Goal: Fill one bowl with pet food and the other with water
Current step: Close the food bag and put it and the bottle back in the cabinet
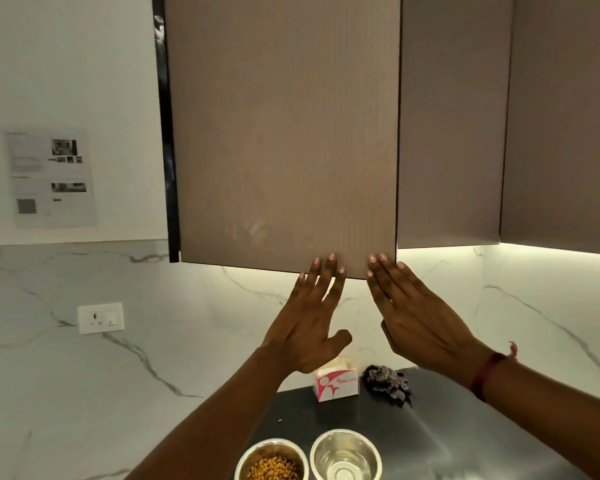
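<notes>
Two steel bowls stand side by side on the dark counter (pixel 447 438) at the bottom of the view. The left bowl (pixel 271 460) holds brown-yellow pet food. The right bowl (pixel 345 455) holds clear water. Both my hands are raised to the lower edge of a brown wall cabinet door (pixel 284 133). My left hand (pixel 309 317) has its fingers straight and spread, fingertips on the door's bottom edge. My right hand (pixel 416 313) lies flat beside it, fingertips at the door's lower right corner. The door stands slightly ajar at its left side.
A small white and pink carton (pixel 336 381) and a crumpled dark checked cloth (pixel 388 382) lie at the back of the counter. More closed cabinet doors (pixel 454 116) hang to the right. A wall socket (pixel 100 318) and a printed sheet (pixel 49 176) are on the left wall.
</notes>
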